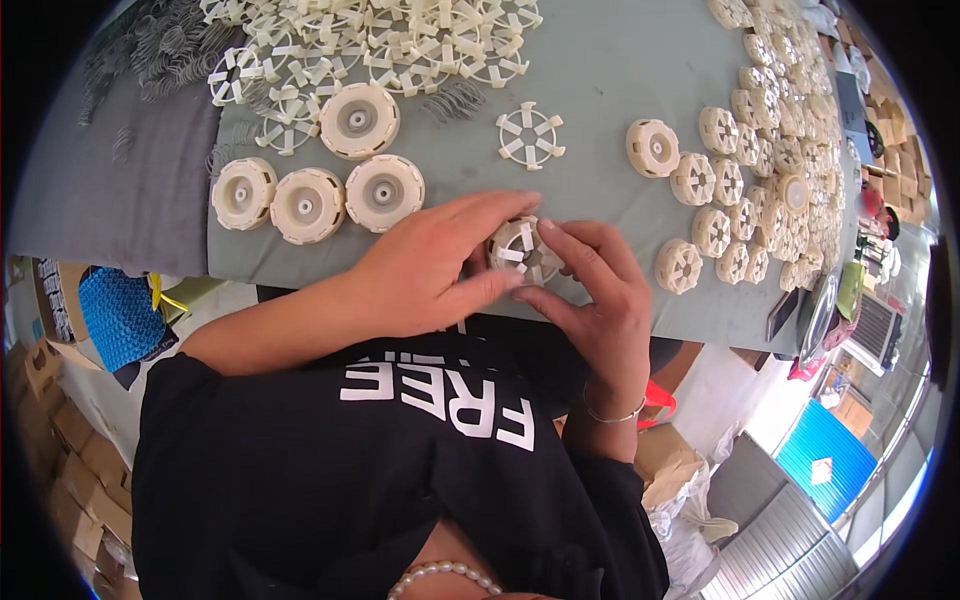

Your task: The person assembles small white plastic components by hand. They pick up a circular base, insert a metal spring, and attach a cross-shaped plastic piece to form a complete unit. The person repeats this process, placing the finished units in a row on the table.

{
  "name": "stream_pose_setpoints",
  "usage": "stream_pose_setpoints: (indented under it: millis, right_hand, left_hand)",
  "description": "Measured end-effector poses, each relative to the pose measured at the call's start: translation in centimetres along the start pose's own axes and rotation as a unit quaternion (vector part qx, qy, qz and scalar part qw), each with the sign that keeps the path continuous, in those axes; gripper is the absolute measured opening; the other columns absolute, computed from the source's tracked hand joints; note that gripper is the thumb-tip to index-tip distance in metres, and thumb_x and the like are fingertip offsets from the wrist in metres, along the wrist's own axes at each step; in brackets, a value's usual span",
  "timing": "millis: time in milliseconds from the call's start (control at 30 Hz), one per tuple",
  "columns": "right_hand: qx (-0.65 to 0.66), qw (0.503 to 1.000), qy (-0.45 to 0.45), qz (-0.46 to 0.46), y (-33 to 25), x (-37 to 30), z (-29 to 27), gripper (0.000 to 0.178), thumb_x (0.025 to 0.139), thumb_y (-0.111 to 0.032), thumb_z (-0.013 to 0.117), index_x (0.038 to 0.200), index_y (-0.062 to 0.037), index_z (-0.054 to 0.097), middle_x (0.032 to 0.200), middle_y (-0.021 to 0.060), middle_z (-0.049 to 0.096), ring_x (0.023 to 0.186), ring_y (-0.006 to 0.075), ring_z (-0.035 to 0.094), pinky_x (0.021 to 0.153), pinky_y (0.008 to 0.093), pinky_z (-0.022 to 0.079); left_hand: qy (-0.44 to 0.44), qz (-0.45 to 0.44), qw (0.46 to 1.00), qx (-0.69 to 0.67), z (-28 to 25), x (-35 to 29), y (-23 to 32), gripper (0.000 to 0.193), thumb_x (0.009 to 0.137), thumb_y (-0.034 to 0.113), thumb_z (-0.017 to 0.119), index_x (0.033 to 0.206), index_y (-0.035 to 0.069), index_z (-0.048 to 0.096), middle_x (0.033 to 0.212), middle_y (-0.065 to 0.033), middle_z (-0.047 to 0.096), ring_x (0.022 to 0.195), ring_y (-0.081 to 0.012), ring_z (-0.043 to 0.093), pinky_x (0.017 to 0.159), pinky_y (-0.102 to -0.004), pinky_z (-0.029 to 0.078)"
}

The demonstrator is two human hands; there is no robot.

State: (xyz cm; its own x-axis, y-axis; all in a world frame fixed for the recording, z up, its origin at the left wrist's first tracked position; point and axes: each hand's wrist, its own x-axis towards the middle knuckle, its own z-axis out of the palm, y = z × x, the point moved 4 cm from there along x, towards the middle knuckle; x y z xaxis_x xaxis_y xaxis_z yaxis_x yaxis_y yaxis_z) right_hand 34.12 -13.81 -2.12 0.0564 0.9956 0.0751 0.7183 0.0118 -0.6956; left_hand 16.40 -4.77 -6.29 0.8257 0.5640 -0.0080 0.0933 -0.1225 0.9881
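Near the table's front edge, my left hand [440, 262] curls its fingers and thumb around a round cream plastic housing with a spoked ring [520, 248] seated in its top. From the other side, my right hand [598, 275] presses fingers and thumb against the same piece. A loose white spoked ring [530, 136] lies flat just beyond my hands. Left of my left hand are several round cream housings [308, 205], their hollow centres facing up. Another cream housing [653, 148] with its centre showing stands to the right.
A heap of white spoked rings [390, 40] covers the far left of the table, with grey coiled springs [165, 50] beside it and a small spring cluster [452, 100] near it. Many ring-fitted housings [712, 232] fill the right side. A blue woven basket [122, 312] stands below the left edge.
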Motion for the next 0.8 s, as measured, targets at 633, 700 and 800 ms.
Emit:
stream_pose_setpoints:
  millis: [633, 700, 800]
  right_hand:
    - [-0.096, 0.968, 0.23, -0.029, 0.9, 4.7, -3.0, 0.034, 0.086, 0.003, 0.08, 0.117, -0.009, 0.077, 0.118, 0.0102, 0.072, 0.092, 0.0213, 0.071, 0.072, 0.0308, 0.057]
    - [-0.076, 0.978, 0.167, -0.101, -1.5, 8.2, 1.0, 0.034, 0.088, 0.003, 0.074, 0.118, -0.0117, 0.076, 0.117, 0.009, 0.072, 0.102, 0.0265, 0.07, 0.084, 0.0361, 0.058]
    - [-0.108, 0.978, 0.095, -0.148, -2.3, 11.9, 4.1, 0.037, 0.084, 0.004, 0.071, 0.118, -0.0119, 0.075, 0.112, 0.008, 0.072, 0.103, 0.0292, 0.068, 0.09, 0.0402, 0.055]
  left_hand:
    - [0.241, 0.068, 0.946, 0.208, -7.4, -2.4, 3.9, 0.021, 0.087, -0.003, 0.08, 0.106, 0.004, 0.077, 0.091, -0.003, 0.073, 0.055, -0.004, 0.049, 0.05, -0.0215, 0.036]
    - [0.269, 0.039, 0.938, 0.216, -8.4, -2.5, 3.9, 0.02, 0.087, -0.003, 0.079, 0.106, 0.004, 0.077, 0.092, -0.0022, 0.073, 0.057, -0.0025, 0.049, 0.051, -0.021, 0.036]
    - [0.264, 0.028, 0.951, 0.161, -8.3, -2.4, 3.5, 0.026, 0.089, -0.001, 0.079, 0.114, 0.003, 0.075, 0.101, -0.0046, 0.072, 0.058, -0.0024, 0.05, 0.052, -0.0206, 0.039]
